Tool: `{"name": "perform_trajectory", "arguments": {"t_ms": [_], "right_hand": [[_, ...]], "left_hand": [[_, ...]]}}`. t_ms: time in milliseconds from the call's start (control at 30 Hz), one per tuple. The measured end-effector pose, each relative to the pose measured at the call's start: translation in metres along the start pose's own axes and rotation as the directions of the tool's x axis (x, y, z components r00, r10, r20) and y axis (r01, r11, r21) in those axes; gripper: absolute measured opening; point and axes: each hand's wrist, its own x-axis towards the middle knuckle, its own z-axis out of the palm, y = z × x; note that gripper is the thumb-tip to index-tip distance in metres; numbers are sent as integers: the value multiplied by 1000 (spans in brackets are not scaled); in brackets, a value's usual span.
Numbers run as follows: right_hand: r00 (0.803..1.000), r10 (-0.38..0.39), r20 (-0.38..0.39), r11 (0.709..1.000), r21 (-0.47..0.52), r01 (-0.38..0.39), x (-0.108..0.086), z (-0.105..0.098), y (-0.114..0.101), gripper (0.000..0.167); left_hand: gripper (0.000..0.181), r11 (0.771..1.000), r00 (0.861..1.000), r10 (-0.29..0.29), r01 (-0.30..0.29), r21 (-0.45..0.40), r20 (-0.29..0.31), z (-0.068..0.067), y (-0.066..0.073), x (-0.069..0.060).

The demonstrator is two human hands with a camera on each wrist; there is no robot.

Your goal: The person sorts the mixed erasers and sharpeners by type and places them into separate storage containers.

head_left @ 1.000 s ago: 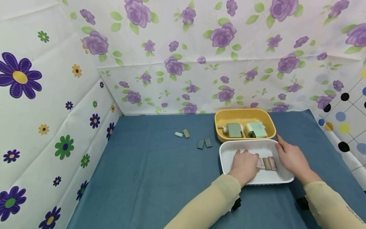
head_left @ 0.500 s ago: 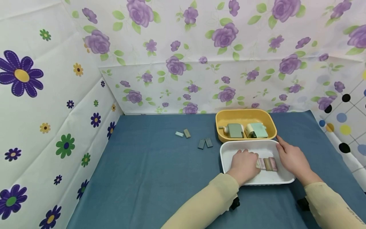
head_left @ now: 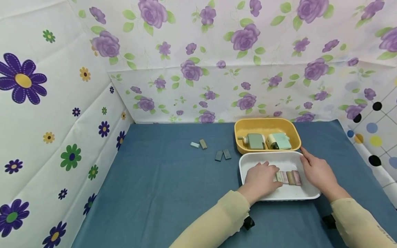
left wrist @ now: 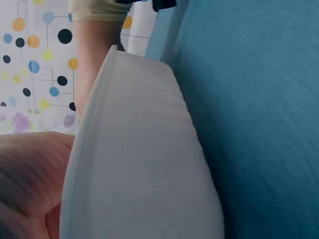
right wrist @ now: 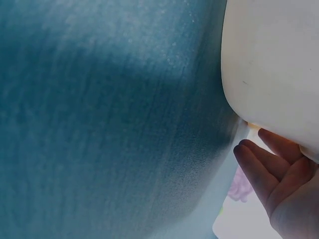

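White tray (head_left: 289, 198): set right of centre on the blue cloth (head_left: 139, 189), just near of the yellow tray.
Left hand (head_left: 260, 181): over the left part of the white tray; bent fingers, thumb parted from index beside the row's left end; cannot tell whether holding anything under the palm.
Right hand (head_left: 319, 172): at the right end of the white tray; fingers nearly straight, slightly parted against the outer wall; no wrapped grip visible.
Block row (head_left: 289, 178), handling: judged best slid lightly along the floor, not lifted; keep the rim steady and nudge from the end, to avoid buckling.
Block row, appearance: flat, close side by side; pale at left, brown next, pinkish at right and slightly askew; left extent hidden.
Loose blocks (head_left: 219, 155): two grey, well left of the white tray; one pale, one brown, farther left and far.
Yellow tray (head_left: 266, 124): at the far side, containing a grey-green device (head_left: 255, 141) and a mint device (head_left: 282, 141).
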Motion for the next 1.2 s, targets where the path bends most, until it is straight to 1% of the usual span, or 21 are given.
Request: {"name": "perform_trajectory", "arguments": {"t_ms": [100, 167, 300, 500, 600, 733, 867, 1000, 1200], "right_hand": [[1000, -4, -8, 1000, 1, 4, 0, -1, 0, 66], [1000, -5, -7, 1000, 4, 5, 0, -1, 0, 66], [1000, -3, 7, 1000, 10, 3, 0, -1, 0, 67], [1000, 2, 12, 1000, 5, -2, 0, 0, 1, 68], [1000, 2, 9, 1000, 5, -2, 1, 0, 1, 68], [1000, 2, 6, 1000, 7, -2, 0, 0, 1, 68], [1000, 3, 7, 1000, 12, -3, 0, 1, 1, 67], [1000, 4, 11, 1000, 15, -4, 0, 1, 1, 68], [1000, 10, 22, 1000, 14, -10, 0, 1, 1, 68]], "left_hand": [[40, 1000, 1000, 29, -29, 2, -7, -1, -3, -5], [40, 999, 999, 37, -37, -3, -18, -2, -5, -8], [40, 999, 999, 33, -34, -14, -38, -2, -10, -11], [40, 999, 999, 19, -21, -27, -42, -5, -18, -14], [39, 999, 998, 30, -32, -34, -58, -8, -23, -14], [38, 995, 995, 49, -56, -78, -85, -12, -30, -15], [37, 987, 991, 75, -89, -133, -109, -19, -40, -15], [37, 978, 984, 92, -118, -172, -151, -24, -51, -17], [36, 962, 978, 72, -120, -244, -197, -29, -67, -23]]}}
